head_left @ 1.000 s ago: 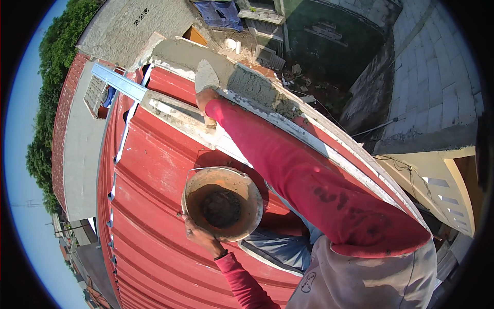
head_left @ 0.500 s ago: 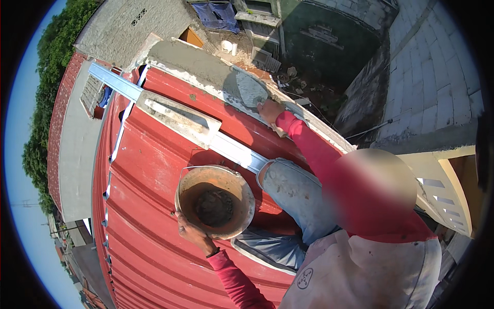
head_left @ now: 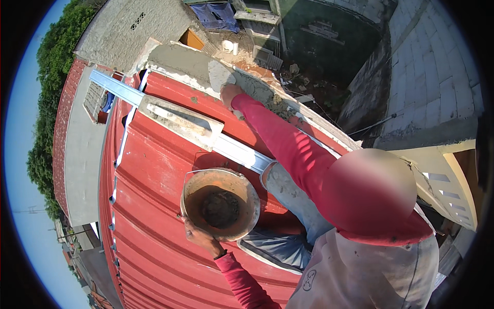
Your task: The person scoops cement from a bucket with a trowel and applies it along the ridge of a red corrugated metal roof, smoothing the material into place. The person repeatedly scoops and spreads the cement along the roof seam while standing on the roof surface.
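My right hand (head_left: pixel 231 96), reaching out in a red sleeve, is closed round the handle of a trowel (head_left: pixel 219 74). The flat pale blade lies on wet grey mortar (head_left: pixel 181 57) spread along the top of a low wall at the roof's edge. Fresh lumps of mortar sit to the right of the blade. Lower down, my left hand (head_left: pixel 204 239) grips the side of a bucket (head_left: pixel 247 198), tilted so its mouth faces up toward me. Dark mortar (head_left: pixel 220 208) covers the bucket's bottom.
A plastering float (head_left: pixel 180 122) rests on a shiny metal channel (head_left: pixel 239 153) crossing the red ribbed roof (head_left: pixel 154 190). Past the low wall, a deep yard with debris (head_left: pixel 303 98) drops away. A block wall (head_left: pixel 427 72) rises at the right. My bent knee is beside the bucket.
My right hand and the trowel have moved left along the wall top. Lumpy mortar now shows where they were. My left hand still holds the bucket in nearly the same place.
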Motion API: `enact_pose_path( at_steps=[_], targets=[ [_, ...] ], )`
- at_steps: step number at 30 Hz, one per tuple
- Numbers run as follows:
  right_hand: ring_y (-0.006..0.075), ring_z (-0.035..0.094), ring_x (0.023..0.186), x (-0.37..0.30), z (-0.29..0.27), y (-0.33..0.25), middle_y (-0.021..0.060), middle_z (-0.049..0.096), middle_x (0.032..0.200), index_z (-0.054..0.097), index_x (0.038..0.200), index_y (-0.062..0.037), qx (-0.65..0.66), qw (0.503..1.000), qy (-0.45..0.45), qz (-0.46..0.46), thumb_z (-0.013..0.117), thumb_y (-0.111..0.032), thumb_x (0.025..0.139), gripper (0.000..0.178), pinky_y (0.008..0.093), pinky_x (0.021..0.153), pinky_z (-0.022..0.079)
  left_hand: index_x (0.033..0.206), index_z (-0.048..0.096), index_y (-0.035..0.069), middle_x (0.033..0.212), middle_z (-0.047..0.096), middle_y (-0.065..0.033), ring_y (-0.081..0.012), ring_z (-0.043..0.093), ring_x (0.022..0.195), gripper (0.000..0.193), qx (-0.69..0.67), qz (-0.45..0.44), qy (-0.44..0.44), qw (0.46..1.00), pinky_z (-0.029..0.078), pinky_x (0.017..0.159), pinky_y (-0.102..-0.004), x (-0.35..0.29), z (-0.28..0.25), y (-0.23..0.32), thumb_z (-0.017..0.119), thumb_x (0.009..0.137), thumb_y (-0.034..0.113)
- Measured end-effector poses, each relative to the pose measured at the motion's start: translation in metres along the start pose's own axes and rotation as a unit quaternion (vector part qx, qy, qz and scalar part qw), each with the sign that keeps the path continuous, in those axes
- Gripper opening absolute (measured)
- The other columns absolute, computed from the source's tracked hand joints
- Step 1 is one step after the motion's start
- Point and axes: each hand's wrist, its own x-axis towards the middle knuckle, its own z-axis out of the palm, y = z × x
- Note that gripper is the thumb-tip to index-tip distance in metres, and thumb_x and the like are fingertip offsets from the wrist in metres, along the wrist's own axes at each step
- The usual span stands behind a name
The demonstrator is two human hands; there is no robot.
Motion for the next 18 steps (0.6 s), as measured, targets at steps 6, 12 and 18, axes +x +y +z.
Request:
enact_pose_path(
  at_steps=[6,12,18],
  targets=[
    [0.0370,0.070,0.082,-0.119,-0.031,-0.019,0.0236,0.070,0.088,0.068,0.097,0.0026,0.189,0.960,-0.083,0.188,0.042,-0.023,0.097,0.037,0.0476,0.076,0.057,0.119,0.066,-0.005,0.102,0.069,-0.0091,-0.0172,0.061,0.086,0.047,0.017,-0.003,0.017,1.000,0.050,0.079,-0.0325,0.009,-0.026,-0.007,0.048,0.103,0.035],
    [0.0308,0.062,0.046,-0.210,0.015,0.027,0.0218,0.067,0.072,0.060,0.089,0.0030,0.138,0.949,0.131,0.252,0.040,-0.037,0.101,0.046,0.0421,0.049,0.054,0.116,0.068,-0.005,0.097,0.069,-0.0092,-0.0165,0.060,0.083,0.048,0.008,0.017,0.006,1.000,0.050,0.075,-0.0315,0.003,-0.006,-0.005,0.049,0.103,0.037],
    [0.0211,0.053,0.043,-0.181,0.050,-0.075,0.0087,0.049,0.061,0.047,0.092,-0.0057,0.657,0.649,0.122,0.365,0.039,-0.043,0.102,0.039,0.0395,0.037,0.047,0.111,0.070,-0.003,0.092,0.069,-0.0079,-0.0151,0.060,0.075,0.047,-0.021,0.017,0.035,0.999,0.050,0.067,-0.0306,0.012,-0.025,-0.027,0.049,0.103,0.038]
  ],
)
